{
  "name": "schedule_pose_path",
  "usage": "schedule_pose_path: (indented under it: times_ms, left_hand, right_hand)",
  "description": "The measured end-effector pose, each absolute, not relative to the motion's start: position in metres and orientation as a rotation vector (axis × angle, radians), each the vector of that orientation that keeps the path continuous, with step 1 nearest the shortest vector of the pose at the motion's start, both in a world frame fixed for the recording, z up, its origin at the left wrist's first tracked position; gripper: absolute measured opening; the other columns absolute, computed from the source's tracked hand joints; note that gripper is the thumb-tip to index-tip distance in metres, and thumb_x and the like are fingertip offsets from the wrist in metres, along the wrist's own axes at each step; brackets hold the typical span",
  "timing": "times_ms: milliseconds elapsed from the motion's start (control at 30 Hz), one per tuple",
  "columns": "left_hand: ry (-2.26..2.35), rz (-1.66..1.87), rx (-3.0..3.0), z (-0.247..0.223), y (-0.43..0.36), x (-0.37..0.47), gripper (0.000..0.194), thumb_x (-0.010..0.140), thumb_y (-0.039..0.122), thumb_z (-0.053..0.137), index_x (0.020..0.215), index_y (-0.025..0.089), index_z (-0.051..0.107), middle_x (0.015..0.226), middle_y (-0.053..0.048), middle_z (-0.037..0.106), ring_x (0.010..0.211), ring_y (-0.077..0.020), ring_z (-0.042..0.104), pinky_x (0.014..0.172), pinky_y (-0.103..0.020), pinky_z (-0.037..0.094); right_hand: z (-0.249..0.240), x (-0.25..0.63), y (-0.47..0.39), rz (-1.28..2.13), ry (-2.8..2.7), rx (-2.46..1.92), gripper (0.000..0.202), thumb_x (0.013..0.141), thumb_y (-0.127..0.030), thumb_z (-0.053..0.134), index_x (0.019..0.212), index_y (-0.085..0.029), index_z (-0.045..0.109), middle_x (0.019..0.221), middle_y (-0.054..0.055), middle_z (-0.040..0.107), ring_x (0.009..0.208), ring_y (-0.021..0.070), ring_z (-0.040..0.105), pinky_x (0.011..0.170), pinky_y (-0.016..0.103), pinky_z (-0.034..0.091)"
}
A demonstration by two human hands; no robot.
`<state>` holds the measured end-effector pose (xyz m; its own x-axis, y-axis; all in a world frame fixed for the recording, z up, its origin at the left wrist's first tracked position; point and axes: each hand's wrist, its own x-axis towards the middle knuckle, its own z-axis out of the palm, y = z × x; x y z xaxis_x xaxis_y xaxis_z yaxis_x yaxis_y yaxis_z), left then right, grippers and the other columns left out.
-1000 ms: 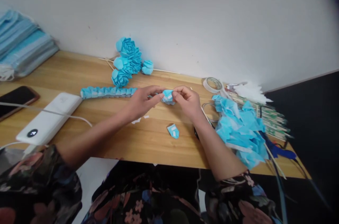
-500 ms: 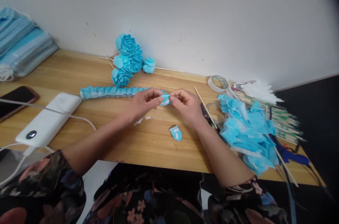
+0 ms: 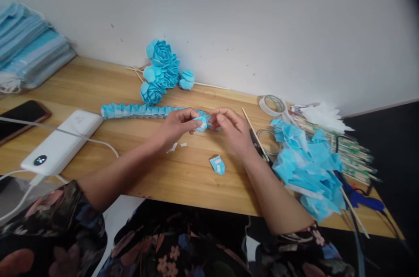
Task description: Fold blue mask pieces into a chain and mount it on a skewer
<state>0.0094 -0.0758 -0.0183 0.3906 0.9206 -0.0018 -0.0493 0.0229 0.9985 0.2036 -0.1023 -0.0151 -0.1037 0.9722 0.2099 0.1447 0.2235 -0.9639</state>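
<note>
Over the middle of the table, my left hand (image 3: 180, 124) pinches a small blue petal (image 3: 200, 125) with a whitish patch on it between thumb and fingers. Just to its right is my right hand (image 3: 231, 128), thumb and fingers drawn together; whatever they hold, if anything, is too small to make out. A second blue petal (image 3: 218, 165) with white strips lies on the wood below the hands. Small white scraps (image 3: 173, 147) lie below my left hand. Behind both hands runs a long row of blue folded petals (image 3: 137, 111), partly hidden by them.
Blue flowers (image 3: 160, 72) on sticks lie at the back. On the left are stacked face masks (image 3: 32, 46), a phone (image 3: 22, 117) and a white power bank (image 3: 62, 144) with cables. To the right are a tape roll (image 3: 271, 105), crumpled blue sheets (image 3: 307, 163) and a blue-handled tool (image 3: 366, 198).
My right hand has come away from the petal, a little to the right. The petal stays in my left hand, its face showing more. The view has shifted slightly.
</note>
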Motion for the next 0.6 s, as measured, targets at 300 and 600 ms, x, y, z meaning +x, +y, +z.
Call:
schedule_pose_path:
  times_ms: [300, 600]
  left_hand:
    - [0.831, 0.906, 1.302, -0.022, -0.076, 0.010, 0.033, 0.079, 0.048, 0.074, 0.076, 0.017, 0.064, 0.073, 0.001, 0.059, 0.066, -0.0118, 0.054, 0.064, -0.026, 0.047]
    - [0.771, 0.797, 1.334, -0.025, -0.072, 0.010, 0.037, 0.083, 0.050, 0.071, 0.097, 0.017, 0.066, 0.077, -0.001, 0.064, 0.067, -0.0128, 0.059, 0.065, -0.026, 0.049]
  right_hand:
    - [-0.017, 0.194, -0.105, 0.942, -1.564, -1.147, 0.023, 0.084, -0.029, 0.066, 0.107, -0.025, 0.070, 0.090, 0.000, 0.070, 0.084, 0.0159, 0.064, 0.079, 0.032, 0.051]
    - [-0.026, 0.199, -0.096, 0.943, -1.422, -1.125, 0.027, 0.084, -0.034, 0.064, 0.109, -0.024, 0.066, 0.087, -0.001, 0.065, 0.077, 0.0137, 0.060, 0.071, 0.028, 0.048]
